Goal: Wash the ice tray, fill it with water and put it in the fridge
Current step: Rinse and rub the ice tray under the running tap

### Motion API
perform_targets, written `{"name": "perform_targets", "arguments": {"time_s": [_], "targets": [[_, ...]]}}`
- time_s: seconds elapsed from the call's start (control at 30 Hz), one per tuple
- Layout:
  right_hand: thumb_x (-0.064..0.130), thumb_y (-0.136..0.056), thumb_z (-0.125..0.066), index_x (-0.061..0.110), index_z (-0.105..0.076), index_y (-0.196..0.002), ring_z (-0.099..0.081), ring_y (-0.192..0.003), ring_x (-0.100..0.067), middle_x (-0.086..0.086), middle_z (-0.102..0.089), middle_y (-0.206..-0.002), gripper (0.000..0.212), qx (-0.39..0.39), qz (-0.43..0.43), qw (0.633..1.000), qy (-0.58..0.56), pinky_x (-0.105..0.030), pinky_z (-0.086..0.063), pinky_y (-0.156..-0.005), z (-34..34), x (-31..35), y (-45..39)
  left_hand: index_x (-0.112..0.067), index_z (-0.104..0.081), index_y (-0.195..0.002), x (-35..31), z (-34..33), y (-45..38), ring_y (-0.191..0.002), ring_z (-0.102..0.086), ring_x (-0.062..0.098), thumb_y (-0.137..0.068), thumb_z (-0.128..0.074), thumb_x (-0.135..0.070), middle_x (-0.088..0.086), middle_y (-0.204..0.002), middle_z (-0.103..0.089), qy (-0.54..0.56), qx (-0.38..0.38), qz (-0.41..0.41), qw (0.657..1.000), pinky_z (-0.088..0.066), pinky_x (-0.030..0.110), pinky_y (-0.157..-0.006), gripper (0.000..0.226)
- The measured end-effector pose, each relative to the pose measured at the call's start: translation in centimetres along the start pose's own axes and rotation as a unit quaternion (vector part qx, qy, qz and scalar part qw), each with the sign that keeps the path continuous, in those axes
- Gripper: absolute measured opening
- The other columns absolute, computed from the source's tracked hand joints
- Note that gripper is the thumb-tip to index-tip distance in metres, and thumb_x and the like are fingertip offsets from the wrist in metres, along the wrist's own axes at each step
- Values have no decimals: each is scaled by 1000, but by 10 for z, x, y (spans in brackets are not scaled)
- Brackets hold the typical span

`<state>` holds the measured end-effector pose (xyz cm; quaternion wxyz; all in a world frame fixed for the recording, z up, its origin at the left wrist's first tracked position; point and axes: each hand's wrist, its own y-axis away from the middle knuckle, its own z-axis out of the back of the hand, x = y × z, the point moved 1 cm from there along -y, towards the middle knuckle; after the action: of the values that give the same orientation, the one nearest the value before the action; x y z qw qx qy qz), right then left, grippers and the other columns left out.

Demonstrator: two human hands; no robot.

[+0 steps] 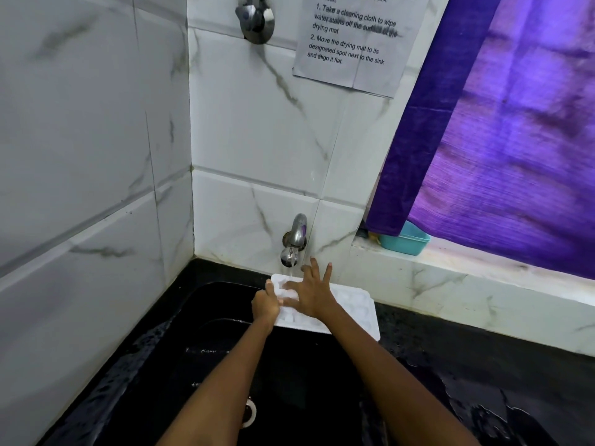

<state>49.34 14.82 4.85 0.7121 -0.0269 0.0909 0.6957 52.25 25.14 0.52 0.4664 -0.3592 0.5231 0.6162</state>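
White marble-veined wall tiles (96,140) fill most of the view, meeting in a corner above a black sink (225,365) set in a wet black desk (483,381). To the right a purple curtain (515,140) hangs over a pale ledge (450,278), where a small teal tub (407,241) sits. A printed sheet (351,43) is stuck to the wall, with a chrome fitting (256,20) beside it. Lower down, a chrome tap (294,241) runs a thin stream onto the white ice tray (354,310), which is held over the back of the sink, just under the spout. The left hand (265,305) grips the tray's near-left edge, fingers curled round the rim; the right hand (314,292) lies spread across the top, its fingers straight and splayed, apparently rubbing the compartments. This looks like the washing step, with filling and the fridge to come. The tray seems a light, fairly stiff plastic piece, and wet it will likely be slippery; once full it will be heavier and prone to spill, so holding it level by both short ends or the long rims looks safest.
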Motion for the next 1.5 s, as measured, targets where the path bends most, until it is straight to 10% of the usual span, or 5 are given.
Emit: {"name": "perform_targets", "arguments": {"time_s": [0.1, 0.27, 0.47, 1.03, 1.5], "targets": [[71, -70, -18, 45, -73, -78, -59, -115, -37, -16, -68, -109, 61, 16, -32, 999, 2, -67, -23, -99, -2, 8, -8, 13, -60, -112, 1, -4, 5, -111, -58, 39, -103, -28, -31, 28, -115, -63, 42, 7, 25, 999, -45, 36, -92, 55], [61, -86, -45, 38, -45, -135, 13, -144, -38, -15, -3, -158, 54, -8, 59, 996, -69, -68, 9, -107, 2, 4, 1, 12, -56, -120, 2, 10, 3, -118, -53, 41, -103, -28, -32, 29, -124, -58, 43, -31, 40, 998, -41, 39, -101, 55], [71, -68, -3, 19, -54, -129, 4, -146, -35, -17, -13, -156, 94, -117, -9, 987, -111, -62, 4, -111, -7, 13, 4, 12, -58, -118, -3, 16, 3, -115, -56, 40, -103, -26, -33, 29, -122, -59, 50, -57, 25, 997, -43, 39, -98, 57], [71, -62, 8, 26, -58, -123, -5, -145, -38, -24, -25, -150, 100, -93, -19, 995, -40, -68, 17, -102, 8, 15, -2, 10, -64, -101, -9, 17, 13, -77, -61, 27, -95, -45, -48, 18, -87, -66, 88, -16, 26, 996, -47, 30, -67, 62], [72, -70, -13, 20, -59, -118, -18, -140, -37, -20, -36, -141, 84, -153, 10, 972, -180, -61, -17, -111, -8, 16, 5, 11, -63, -109, 9, 41, 8, -107, -61, 39, -95, -48, -43, 25, -114, -65, 66, -58, 45, 995, -48, 38, -91, 57]]}}
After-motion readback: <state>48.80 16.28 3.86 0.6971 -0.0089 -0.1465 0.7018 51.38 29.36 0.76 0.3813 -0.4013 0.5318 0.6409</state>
